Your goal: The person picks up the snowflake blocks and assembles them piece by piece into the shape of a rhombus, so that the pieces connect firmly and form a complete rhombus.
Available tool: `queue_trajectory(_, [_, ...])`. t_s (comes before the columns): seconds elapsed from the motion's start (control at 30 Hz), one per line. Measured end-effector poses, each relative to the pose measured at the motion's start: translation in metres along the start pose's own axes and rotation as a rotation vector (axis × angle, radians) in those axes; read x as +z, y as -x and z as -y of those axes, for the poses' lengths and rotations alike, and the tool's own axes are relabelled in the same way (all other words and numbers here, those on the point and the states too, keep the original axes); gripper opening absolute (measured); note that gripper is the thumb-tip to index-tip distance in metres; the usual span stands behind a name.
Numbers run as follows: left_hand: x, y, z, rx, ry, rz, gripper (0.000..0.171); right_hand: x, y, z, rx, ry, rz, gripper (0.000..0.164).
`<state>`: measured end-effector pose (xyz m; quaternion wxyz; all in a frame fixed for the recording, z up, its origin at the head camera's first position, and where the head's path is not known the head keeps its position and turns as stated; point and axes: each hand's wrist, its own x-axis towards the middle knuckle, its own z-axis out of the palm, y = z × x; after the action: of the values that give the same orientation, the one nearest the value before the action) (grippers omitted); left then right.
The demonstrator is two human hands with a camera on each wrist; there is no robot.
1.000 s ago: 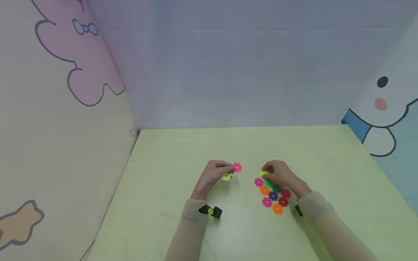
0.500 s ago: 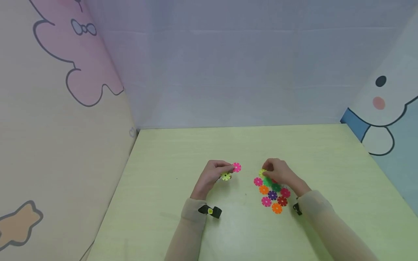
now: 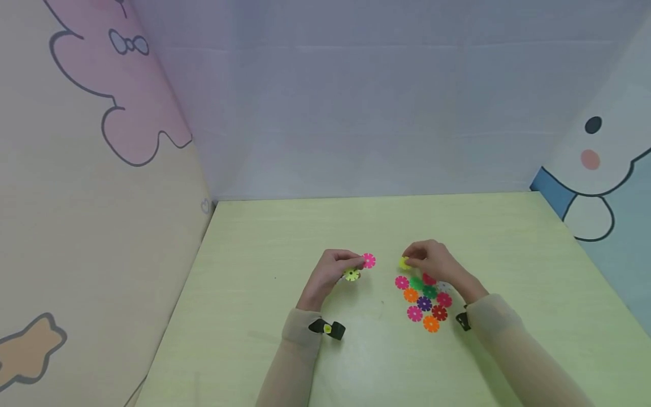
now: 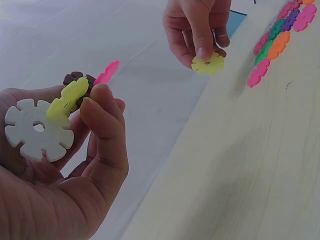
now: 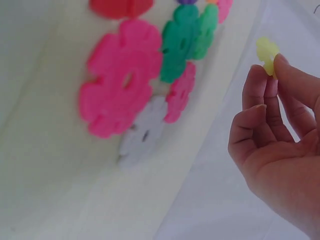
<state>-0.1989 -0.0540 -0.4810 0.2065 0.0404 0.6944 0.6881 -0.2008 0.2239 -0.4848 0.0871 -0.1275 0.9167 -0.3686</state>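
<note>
My left hand point(image 3: 330, 277) grips a joined row of notched flower-shaped plastic discs. In the left wrist view the row runs from a white disc point(image 4: 56, 140) through a yellow disc point(image 4: 70, 96) and a dark brown disc point(image 4: 74, 76) to a pink disc point(image 4: 107, 73) at the fingertips. Across from it, my right hand point(image 3: 438, 264) pinches a single yellow disc point(image 5: 266, 54) between thumb and fingers, raised over the far side of the loose discs. A gap separates the single yellow disc from the left hand's row in the head view.
Loose discs lie grouped on the pale table point(image 3: 244, 362) below the right hand: orange point(image 3: 431, 324), purple point(image 3: 424, 303), green point(image 3: 429, 291), red point(image 3: 439, 312), white point(image 5: 142, 136) and several pink ones point(image 5: 122, 80). A hanging cloth point(image 3: 356, 113) stands behind the table's far edge.
My right hand has lifted the yellow disc off the loose discs and moved it slightly away from me and to the left. The left hand holds its row almost still.
</note>
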Motion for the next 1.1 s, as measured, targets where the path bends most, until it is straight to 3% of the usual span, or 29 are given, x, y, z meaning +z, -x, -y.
queue_trajectory(0.33, [0.000,-0.001,0.002,0.002,0.000,0.000,0.022,0.001,-0.002,0.022,-0.073,-0.034,-0.071,0.013])
queue_trajectory(1.1, [0.000,-0.002,0.004,0.032,0.022,0.011,0.020,0.012,0.002,0.043,-0.093,-0.096,-0.081,0.014])
